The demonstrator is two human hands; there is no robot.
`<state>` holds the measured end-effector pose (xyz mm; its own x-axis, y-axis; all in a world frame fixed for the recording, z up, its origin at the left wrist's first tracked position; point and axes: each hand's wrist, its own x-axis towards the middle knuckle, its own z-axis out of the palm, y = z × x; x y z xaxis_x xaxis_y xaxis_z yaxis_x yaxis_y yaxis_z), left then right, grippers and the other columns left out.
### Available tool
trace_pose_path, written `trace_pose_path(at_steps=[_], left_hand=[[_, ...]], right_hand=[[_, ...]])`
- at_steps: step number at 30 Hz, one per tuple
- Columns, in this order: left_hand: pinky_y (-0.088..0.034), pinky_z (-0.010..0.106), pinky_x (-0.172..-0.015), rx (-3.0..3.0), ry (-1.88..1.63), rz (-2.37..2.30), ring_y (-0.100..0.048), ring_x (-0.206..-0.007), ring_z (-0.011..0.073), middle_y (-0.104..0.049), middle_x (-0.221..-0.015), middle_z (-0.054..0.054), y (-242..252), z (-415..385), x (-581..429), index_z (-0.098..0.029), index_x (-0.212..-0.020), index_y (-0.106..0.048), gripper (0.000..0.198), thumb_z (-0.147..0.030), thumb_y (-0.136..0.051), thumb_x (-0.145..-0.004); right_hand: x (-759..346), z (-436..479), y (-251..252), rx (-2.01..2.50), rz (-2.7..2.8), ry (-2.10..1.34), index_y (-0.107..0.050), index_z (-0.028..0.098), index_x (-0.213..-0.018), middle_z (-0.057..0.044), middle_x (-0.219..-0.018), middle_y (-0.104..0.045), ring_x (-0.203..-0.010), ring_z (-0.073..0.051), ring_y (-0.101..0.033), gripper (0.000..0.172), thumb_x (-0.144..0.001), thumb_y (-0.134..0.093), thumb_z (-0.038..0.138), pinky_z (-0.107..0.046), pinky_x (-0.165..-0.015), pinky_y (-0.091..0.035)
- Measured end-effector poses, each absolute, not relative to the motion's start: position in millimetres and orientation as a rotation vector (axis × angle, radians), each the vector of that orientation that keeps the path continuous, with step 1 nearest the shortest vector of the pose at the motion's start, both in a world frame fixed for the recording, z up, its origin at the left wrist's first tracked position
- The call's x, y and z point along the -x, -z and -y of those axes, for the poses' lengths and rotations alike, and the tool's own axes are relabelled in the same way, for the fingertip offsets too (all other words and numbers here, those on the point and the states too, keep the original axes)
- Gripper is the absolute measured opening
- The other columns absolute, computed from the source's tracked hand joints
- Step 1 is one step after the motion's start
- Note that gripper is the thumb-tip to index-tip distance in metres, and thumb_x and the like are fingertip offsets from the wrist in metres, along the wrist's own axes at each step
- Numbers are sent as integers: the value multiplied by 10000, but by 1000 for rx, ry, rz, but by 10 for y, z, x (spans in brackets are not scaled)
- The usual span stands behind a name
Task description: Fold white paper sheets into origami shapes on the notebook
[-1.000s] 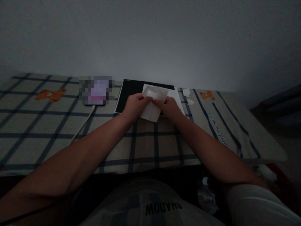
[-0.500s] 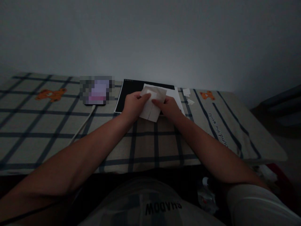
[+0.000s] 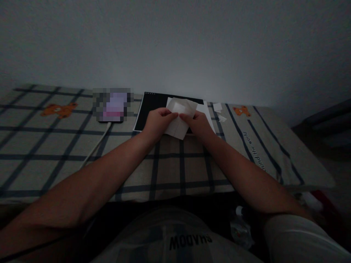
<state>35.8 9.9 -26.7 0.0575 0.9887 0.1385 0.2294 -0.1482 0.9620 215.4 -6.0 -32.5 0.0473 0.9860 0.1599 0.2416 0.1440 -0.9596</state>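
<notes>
Between my two hands is a creased, pale sheet of paper (image 3: 177,128), held up over a notebook with a black cover (image 3: 155,104). My left hand (image 3: 159,120) pinches the paper's left side, its thumb lying across the front face. From the right, my right hand (image 3: 196,122) grips the same sheet, and the two thumb tips nearly meet in the middle. A lighter, whiter patch shows on the paper just above the thumbs. The other fingers are mostly hidden behind the sheet. White paper (image 3: 205,111) lies on the notebook's right part.
Small white paper scraps (image 3: 218,107) lie right of the notebook. A phone (image 3: 113,107), its screen blurred out, lies to the left with a white cable (image 3: 95,146) attached. A checked cloth (image 3: 131,164) covers the table, against a wall. A clear plastic bottle (image 3: 240,226) is below the table edge.
Both thumbs have shifted on the paper: the left thumb has slid down and right, so the tips now nearly touch. The paper's top has tilted slightly to the right.
</notes>
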Motion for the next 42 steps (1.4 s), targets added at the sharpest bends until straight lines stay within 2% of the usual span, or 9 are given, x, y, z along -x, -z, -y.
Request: trace_pose_path(at_steps=[1, 5, 8, 11, 16, 20, 26, 33, 42], left_hand=[[-505, 275, -623, -1551, -1192, -1292, -614, -718, 164, -695, -853, 21, 284, -126, -345, -195, -907, -710, 155, -323, -776, -847], [-584, 355, -814, -1932, -1554, -1350, -663, -928, 199, -702, -1236, 96, 285, -176, -237, -205, -1293, -664, 445, -202, -735, -854], [-554, 444, -997, -2495, -1506, -1162, -678, -1085, 254, -740, -1187, 81, 216, -79, -179, -226, -1160, -716, 220, -201, -653, -950], [-560, 453, -955, -2873, -1184, -914, -712, -1086, 282, -791, -1118, 79, 167, 99, -230, -226, -1044, -776, 183, -217, -599, -999], [-574, 476, -1066, -2995, -819, -900, -715, -1261, 319, -789, -1333, 136, 167, 264, -348, -178, -1321, -780, 370, -227, -583, -1011], [-515, 476, -1189, -2916, -708, -1071, -675, -1381, 330, -745, -1447, 168, 126, 200, -274, -133, -1405, -750, 446, -235, -574, -1008], [-476, 540, -1167, -2928, -479, -1174, -652, -1434, 364, -709, -1530, 183, 94, 187, -243, -132, -1468, -715, 472, -253, -536, -1049], [-423, 514, -1141, -2907, -271, -1233, -661, -1417, 341, -717, -1528, 163, 114, 221, -276, -155, -1459, -714, 449, -310, -470, -1116], [-415, 519, -1118, -2954, -234, -1277, -667, -1383, 357, -745, -1476, 151, 81, 251, -271, -154, -1396, -736, 413, -343, -482, -1129]], right_hand=[[-2160, 52, 327, 1298, 1387, -922, -751, 208, -866, -63, -863, -769, -844, -246, -674, 372, -778, -806, 566, -368, -707, -534], [-2231, 33, 289, 1337, 1396, -793, -738, 200, -842, -67, -848, -766, -833, -250, -676, 349, -797, -770, 544, -385, -724, -523], [-2300, 41, 217, 1420, 1502, -637, -696, 211, -776, -34, -760, -713, -779, -227, -637, 284, -828, -735, 487, -366, -684, -464], [-2335, 52, 171, 1486, 1593, -539, -629, 225, -700, -6, -684, -637, -722, -199, -585, 272, -850, -710, 436, -352, -660, -409], [-2351, 33, 204, 1530, 1681, -600, -612, 230, -680, -5, -686, -624, -720, -192, -570, 329, -897, -704, 460, -346, -665, -392], [-2391, 10, 235, 1552, 1775, -566, -593, 238, -660, -4, -689, -606, -728, -193, -555, 398, -916, -741, 504, -341, -663, -367], [-2379, 15, 242, 1618, 1936, -420, -610, 230, -723, -24, -812, -632, -791, -198, -570, 327, -941, -770, 415, -334, -718, -399], [-2391, -19, 266, 1728, 2024, -180, -590, 233, -769, -83, -923, -682, -896, -245, -606, 264, -944, -763, 327, -369, -817, -446], [-2545, -27, 202, 1600, 1944, -453, -611, 247, -677, -9, -679, -622, -722, -202, -563, 288, -917, -719, 364, -366, -757, -430]])
